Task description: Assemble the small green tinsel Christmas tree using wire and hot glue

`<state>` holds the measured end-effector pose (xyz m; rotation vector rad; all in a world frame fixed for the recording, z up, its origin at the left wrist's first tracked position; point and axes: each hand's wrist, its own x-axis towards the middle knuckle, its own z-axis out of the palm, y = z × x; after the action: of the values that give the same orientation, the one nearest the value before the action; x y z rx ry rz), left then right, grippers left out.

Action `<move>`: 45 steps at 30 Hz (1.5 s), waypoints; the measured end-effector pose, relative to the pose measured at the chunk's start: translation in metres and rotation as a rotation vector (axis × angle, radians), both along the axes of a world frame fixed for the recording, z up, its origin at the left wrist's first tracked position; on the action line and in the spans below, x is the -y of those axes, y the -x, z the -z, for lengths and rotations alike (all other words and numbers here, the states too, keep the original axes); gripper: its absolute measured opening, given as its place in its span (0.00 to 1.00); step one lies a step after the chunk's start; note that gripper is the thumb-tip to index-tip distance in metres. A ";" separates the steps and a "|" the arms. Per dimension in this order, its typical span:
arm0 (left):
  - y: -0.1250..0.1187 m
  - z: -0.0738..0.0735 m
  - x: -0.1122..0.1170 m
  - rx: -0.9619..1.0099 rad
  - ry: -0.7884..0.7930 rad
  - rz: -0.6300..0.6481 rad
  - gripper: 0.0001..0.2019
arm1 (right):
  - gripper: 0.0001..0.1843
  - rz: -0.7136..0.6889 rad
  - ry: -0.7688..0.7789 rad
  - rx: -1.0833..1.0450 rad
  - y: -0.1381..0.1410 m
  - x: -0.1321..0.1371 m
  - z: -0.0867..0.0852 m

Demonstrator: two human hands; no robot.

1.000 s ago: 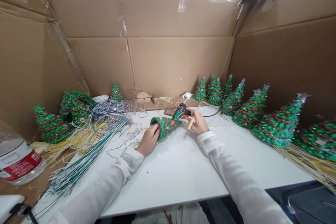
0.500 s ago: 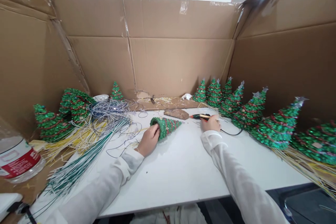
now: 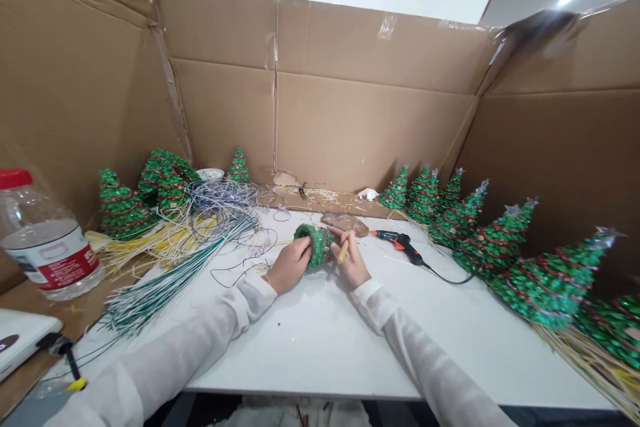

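Note:
A small green Christmas tree point(image 3: 318, 247) with red garland lies tipped on its side, its hollow base facing left. My left hand point(image 3: 290, 263) grips it at the base rim, the thumb on the edge. At the tree's tip side, my right hand point(image 3: 354, 261) is closed around a short tan wooden stick point(image 3: 343, 252), its fingers against the tree. The tip is hidden behind that hand. Just beyond, a black and orange glue gun point(image 3: 400, 240) lies on the white table point(image 3: 320, 340), its nozzle by a brown stained board point(image 3: 345, 223).
Finished trees point(image 3: 465, 213) with silver stars line the right side; more trees point(image 3: 125, 207) stand at left. Bundled green and white wires point(image 3: 170, 287) and tangled wire point(image 3: 220, 197) spread over the left. A water bottle point(image 3: 50, 247) stands at far left. Cardboard walls point(image 3: 370, 120) enclose the table.
My right hand has left the glue gun, which now lies on the table, and moved left to the tree. The view has shifted slightly to the left.

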<state>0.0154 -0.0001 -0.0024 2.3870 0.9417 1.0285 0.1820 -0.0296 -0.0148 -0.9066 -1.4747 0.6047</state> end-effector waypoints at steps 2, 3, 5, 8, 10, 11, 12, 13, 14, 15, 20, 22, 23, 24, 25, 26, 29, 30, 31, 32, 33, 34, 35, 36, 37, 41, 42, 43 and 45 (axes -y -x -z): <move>-0.001 -0.001 0.000 -0.002 0.013 0.001 0.10 | 0.13 -0.010 0.033 -0.004 -0.002 -0.001 0.005; -0.001 -0.001 0.000 0.000 0.021 0.006 0.10 | 0.13 -0.012 0.040 -0.011 -0.002 -0.002 0.006; -0.001 0.000 0.000 0.006 0.035 0.016 0.10 | 0.14 -0.024 0.047 -0.032 -0.003 -0.002 0.006; -0.002 0.000 0.000 0.016 0.050 0.022 0.10 | 0.14 -0.044 0.053 -0.060 -0.001 -0.001 0.005; -0.002 0.000 0.000 0.021 0.061 0.025 0.10 | 0.15 -0.046 0.055 -0.059 0.000 0.000 0.003; -0.002 0.000 0.001 0.023 0.066 0.027 0.10 | 0.15 -0.041 0.053 -0.052 0.000 0.000 0.002; -0.002 0.000 0.001 0.025 0.068 0.027 0.10 | 0.15 -0.033 0.051 -0.043 0.000 0.000 0.002; -0.002 -0.001 0.001 0.028 0.070 0.027 0.10 | 0.15 -0.022 0.048 -0.033 0.001 0.000 0.001; -0.002 -0.001 0.002 0.031 0.073 0.028 0.10 | 0.16 -0.009 0.045 -0.025 0.001 0.001 0.000; -0.002 0.000 0.002 0.034 0.076 0.029 0.10 | 0.16 0.004 0.042 -0.020 0.002 0.001 0.000; -0.001 0.001 -0.001 0.070 0.068 0.052 0.10 | 0.16 0.033 0.029 -0.034 0.005 -0.001 0.001; -0.001 0.000 -0.002 0.101 0.064 0.086 0.10 | 0.16 0.036 0.026 -0.041 0.006 -0.001 0.001; -0.001 -0.001 -0.003 0.120 0.071 0.112 0.10 | 0.16 0.037 0.026 -0.044 0.007 -0.001 0.001; -0.001 -0.002 -0.003 0.140 0.084 0.142 0.10 | 0.16 0.035 0.029 -0.051 0.007 -0.001 0.001; -0.001 -0.003 -0.003 0.158 0.102 0.172 0.10 | 0.16 0.029 0.034 -0.065 0.007 -0.001 0.001; -0.001 -0.004 -0.004 0.174 0.123 0.195 0.10 | 0.16 0.019 0.044 -0.086 0.007 -0.001 0.001; -0.002 -0.005 -0.004 0.201 0.171 0.223 0.11 | 0.16 0.004 0.080 -0.149 0.009 -0.002 -0.001; -0.002 -0.005 -0.004 0.201 0.180 0.219 0.11 | 0.17 0.012 0.087 -0.155 0.009 -0.002 -0.002; -0.002 -0.005 -0.004 0.196 0.184 0.208 0.11 | 0.17 0.024 0.090 -0.153 0.010 -0.003 -0.002; -0.002 -0.004 -0.003 0.186 0.185 0.192 0.10 | 0.18 0.038 0.092 -0.147 0.010 -0.003 -0.003; -0.002 -0.004 -0.003 0.173 0.183 0.172 0.10 | 0.18 0.051 0.093 -0.141 0.011 -0.004 -0.003; -0.002 -0.003 -0.003 0.158 0.177 0.150 0.10 | 0.19 0.060 0.094 -0.135 0.011 -0.004 -0.004; -0.002 -0.003 -0.003 0.141 0.169 0.129 0.11 | 0.19 0.065 0.097 -0.131 0.011 -0.005 -0.004; -0.001 -0.003 -0.003 0.124 0.159 0.111 0.11 | 0.19 0.063 0.100 -0.127 0.010 -0.005 -0.004; -0.001 -0.003 -0.003 0.108 0.148 0.096 0.11 | 0.19 0.057 0.104 -0.124 0.010 -0.005 -0.004; -0.001 -0.002 -0.004 0.055 0.100 0.050 0.11 | 0.19 0.028 0.132 -0.127 0.008 -0.006 -0.004; -0.001 -0.001 -0.004 0.045 0.093 0.041 0.12 | 0.19 0.026 0.136 -0.128 0.008 -0.006 -0.004; -0.001 -0.001 -0.004 0.035 0.086 0.033 0.12 | 0.19 0.024 0.136 -0.129 0.007 -0.006 -0.004; -0.001 0.000 -0.003 0.017 0.072 0.016 0.12 | 0.19 0.020 0.134 -0.128 0.007 -0.005 -0.005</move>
<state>0.0162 0.0031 -0.0021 2.3202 0.9367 0.9908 0.1747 -0.0244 -0.0097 -0.9673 -1.3210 0.7397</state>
